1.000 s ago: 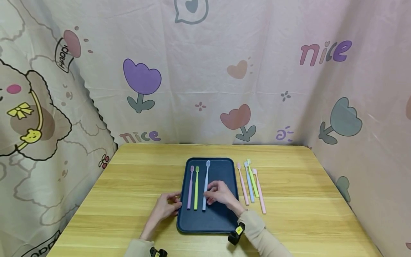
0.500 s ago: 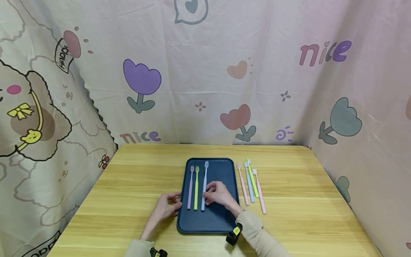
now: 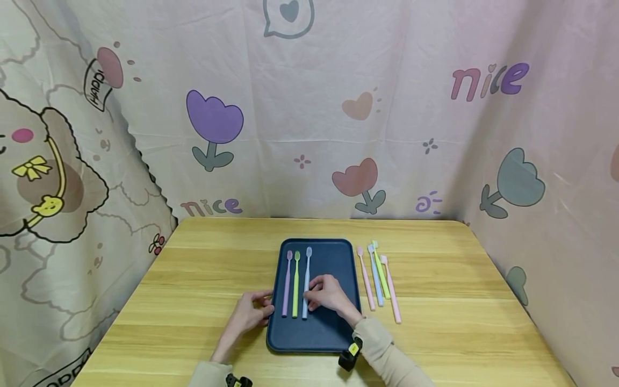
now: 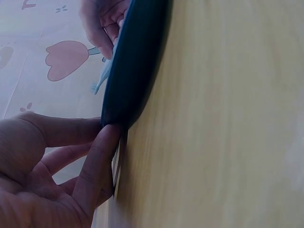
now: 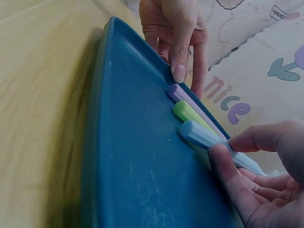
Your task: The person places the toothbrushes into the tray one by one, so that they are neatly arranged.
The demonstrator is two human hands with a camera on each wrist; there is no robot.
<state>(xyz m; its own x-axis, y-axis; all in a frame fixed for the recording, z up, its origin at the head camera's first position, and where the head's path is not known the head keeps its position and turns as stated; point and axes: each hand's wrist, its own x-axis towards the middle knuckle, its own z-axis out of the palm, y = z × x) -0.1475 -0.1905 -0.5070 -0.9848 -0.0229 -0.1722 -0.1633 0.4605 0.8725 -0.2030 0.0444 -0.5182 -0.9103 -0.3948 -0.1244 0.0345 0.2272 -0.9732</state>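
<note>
The nearer right hand [image 3: 331, 295] pinches, at its nine o'clock, the slim pale-blue plastic toothbrush [image 3: 307, 271], long axis twelve-to-six, beside the lime-green plastic toothbrush [image 3: 296, 285] over the rectangular navy tray [image 3: 319, 336], whose nine-o'clock rim the left hand [image 3: 249, 312] grips.

The navy tray [image 3: 329, 333] bore a purple toothbrush [image 3: 287, 287], a lime toothbrush [image 3: 296, 287] and a pale-blue toothbrush [image 3: 307, 273]; behind it, the pale curtain [image 3: 285, 102] had a tulip print [image 3: 214, 119].

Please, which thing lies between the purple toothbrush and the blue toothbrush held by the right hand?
A green toothbrush lies on the tray between the purple toothbrush and the blue toothbrush; the head and right wrist views both show this.
</note>
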